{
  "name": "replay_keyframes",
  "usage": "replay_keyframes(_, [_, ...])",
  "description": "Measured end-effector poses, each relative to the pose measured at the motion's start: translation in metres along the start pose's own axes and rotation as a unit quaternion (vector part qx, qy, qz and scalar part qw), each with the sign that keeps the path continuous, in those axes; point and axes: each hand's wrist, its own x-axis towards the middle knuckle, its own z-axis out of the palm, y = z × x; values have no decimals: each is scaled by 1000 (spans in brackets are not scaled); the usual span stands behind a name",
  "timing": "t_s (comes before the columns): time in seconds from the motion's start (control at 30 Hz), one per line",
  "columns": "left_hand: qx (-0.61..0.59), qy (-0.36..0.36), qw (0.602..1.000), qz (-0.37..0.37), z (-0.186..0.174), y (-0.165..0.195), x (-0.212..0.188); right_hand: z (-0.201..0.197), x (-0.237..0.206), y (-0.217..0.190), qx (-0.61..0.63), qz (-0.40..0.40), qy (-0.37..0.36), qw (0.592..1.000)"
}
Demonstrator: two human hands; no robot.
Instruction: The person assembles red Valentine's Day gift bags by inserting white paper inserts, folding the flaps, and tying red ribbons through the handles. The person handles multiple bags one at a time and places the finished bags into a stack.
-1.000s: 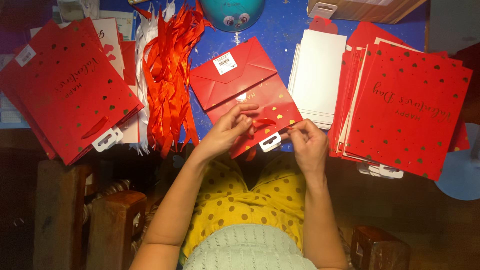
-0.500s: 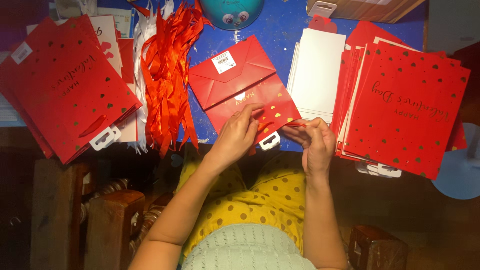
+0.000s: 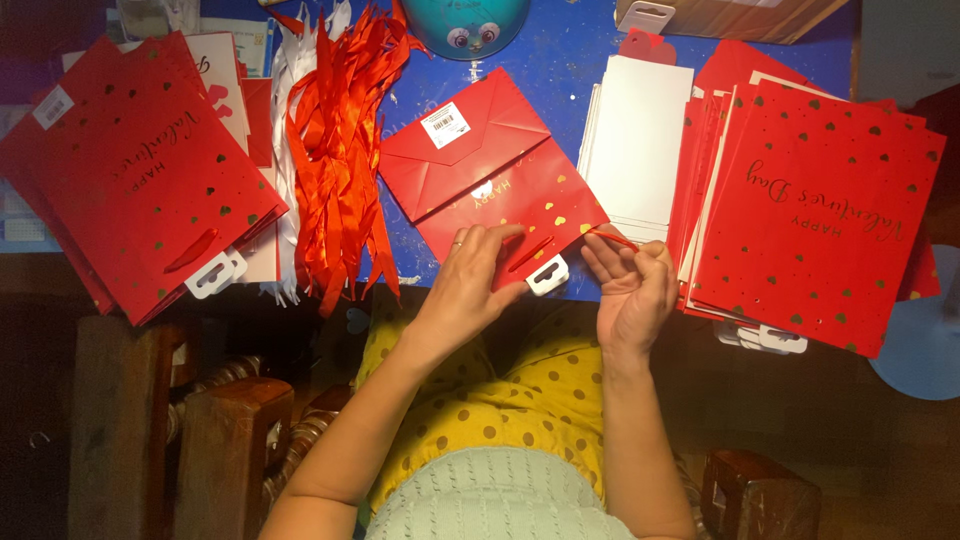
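Blue paint-flecked tabletop (image 3: 560, 60) fills the upper frame. At centre, the left hand (image 3: 470, 275) presses a flat glossy red paper gift bag (image 3: 495, 175); the right hand (image 3: 630, 280) pinches a thin red ribbon (image 3: 612, 235) at its edge. Satin ribbon bundle (image 3: 335, 150) lies left, stacked red bags (image 3: 820, 210) right.

Dim, warm light pools on the table (image 3: 560, 60) centre; corners at seven and five o'clock sink into shadow, slightly soft.
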Motion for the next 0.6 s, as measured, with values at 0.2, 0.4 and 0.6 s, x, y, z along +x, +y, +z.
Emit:
replay_keyframes(0.2, [-28, 27, 999, -10, 3, -7, -1, 8, -9, 1, -46, -77, -71, 993])
replay_keyframes(0.4, [-46, 88, 995, -18, -3, -2, -6, 36, -29, -10, -412, -240, -303, 825])
replay_keyframes(0.6, [62, 129, 986, 82, -26, 24, -3, 79, -36, -15, -532, -281, -313, 735])
